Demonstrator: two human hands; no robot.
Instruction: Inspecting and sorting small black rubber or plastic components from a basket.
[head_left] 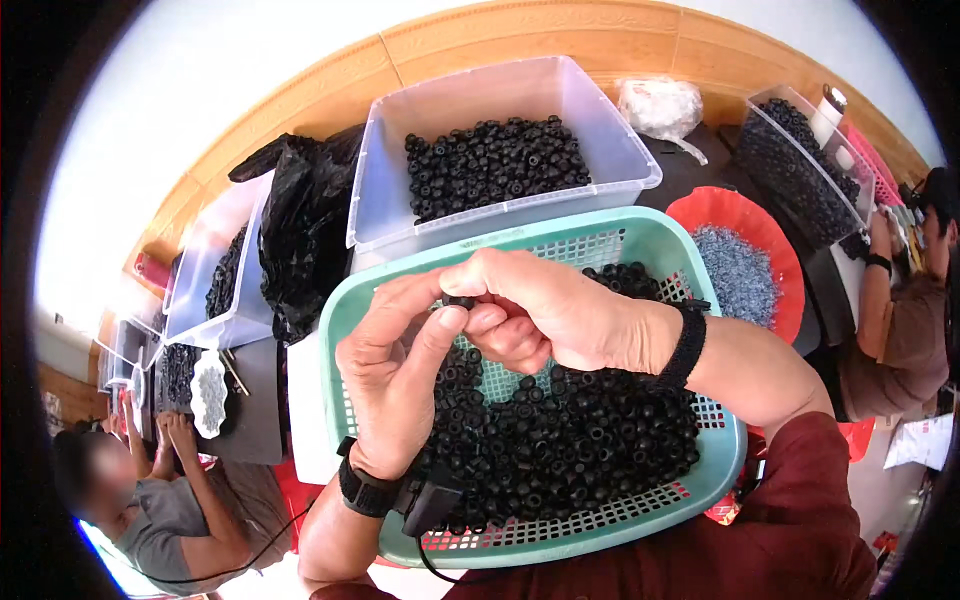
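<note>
Both hands meet over a green plastic basket (735, 470) that holds many small black ring-shaped parts (560, 430). A small black part (459, 301) shows between my fingertips. My left hand (390, 365) pinches it, thumb and forefinger bent toward each other. My right hand (540, 310) meets it from the other side, thumb on top and the other fingers curled under. Most of the part is covered by fingers, so its full shape is hidden. Each wrist wears a black band.
Behind the basket stands a clear plastic bin (500, 215) with more black parts. A red bowl (790, 290) of small blue-grey pieces is at right, a black plastic bag (305, 230) at left. Co-workers sit on both sides, one in a grey shirt (190, 530), one in brown (905, 340).
</note>
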